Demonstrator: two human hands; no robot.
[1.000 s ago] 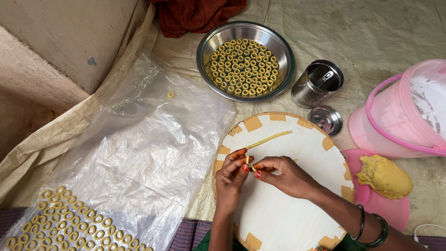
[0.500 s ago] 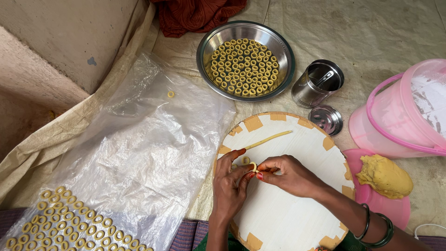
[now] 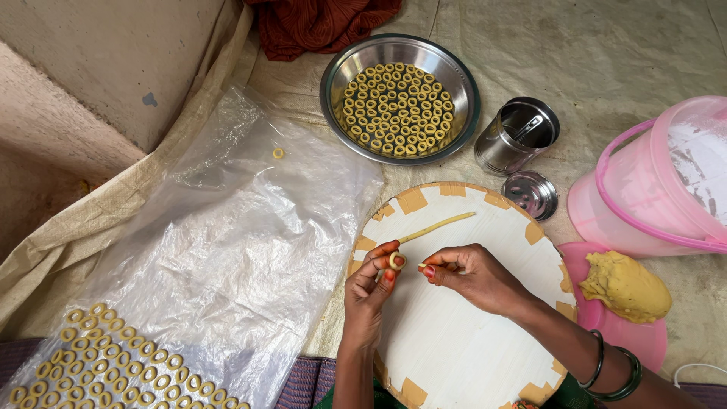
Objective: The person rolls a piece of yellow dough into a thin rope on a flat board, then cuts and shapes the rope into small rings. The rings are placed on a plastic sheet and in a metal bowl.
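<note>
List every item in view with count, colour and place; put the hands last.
Board: one, white, round, taped rim, lower centre.
Dough strip: one, yellow, on board's top.
Dough ring: one, yellow, at left fingertips.
Bowl: one, steel, top centre, full of rings.
Plastic sheet: one, clear, left; rows of rings at its lower corner, one stray ring near its top.
Can: one, steel, open, right of bowl.
Lid: one, steel, below can.
Bucket: one, pink, right.
Dough lump: one, yellow, on pink lid.
Cloth: one, red, top.
Left hand: pinches ring.
Right hand: two bangles, fingertips pinched near ring.
</note>
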